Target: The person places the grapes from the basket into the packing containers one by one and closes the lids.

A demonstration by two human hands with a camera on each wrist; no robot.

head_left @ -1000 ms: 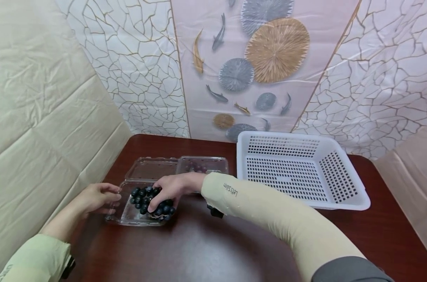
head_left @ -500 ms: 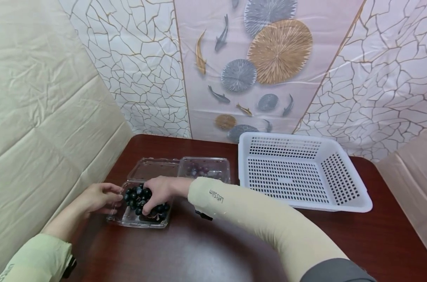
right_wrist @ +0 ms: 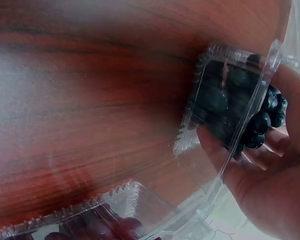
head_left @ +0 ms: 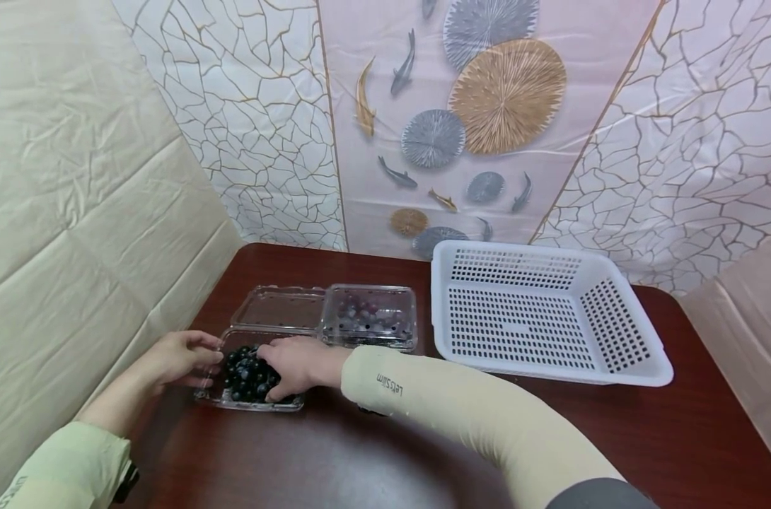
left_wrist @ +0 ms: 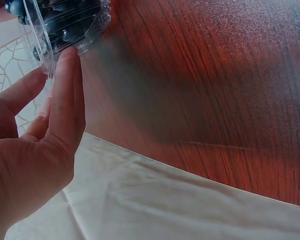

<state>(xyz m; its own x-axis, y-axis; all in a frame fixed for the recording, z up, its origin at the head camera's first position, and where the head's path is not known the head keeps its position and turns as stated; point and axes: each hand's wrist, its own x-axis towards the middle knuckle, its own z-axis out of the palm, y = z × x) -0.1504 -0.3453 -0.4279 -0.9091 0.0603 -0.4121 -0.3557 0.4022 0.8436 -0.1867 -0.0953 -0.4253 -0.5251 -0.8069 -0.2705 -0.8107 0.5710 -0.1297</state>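
A bunch of dark grapes (head_left: 247, 376) lies in a clear plastic box (head_left: 248, 406) at the left of the table in the head view. My right hand (head_left: 301, 364) reaches into this box from the right. Its thumb and fingers (right_wrist: 282, 85) are curled round the grapes in the right wrist view, the thumb showing through the clear wall. At the box's left side, my left hand (head_left: 178, 359) pinches the rim. In the left wrist view, thumb and fingers (left_wrist: 67, 90) meet at that rim. Part of the bunch is hidden beneath the right hand.
The box's open lid (head_left: 277, 309) lies flat behind it. Beside that lid stands another clear box (head_left: 398, 339) with reddish grapes. A white perforated basket (head_left: 519, 329) occupies the back right of the brown table (head_left: 334, 452). Fabric walls (head_left: 124, 233) border the table.
My right hand has moved left with the grapes and lowered them; the bunch now sits deeper in the box. The left hand stays at the rim.
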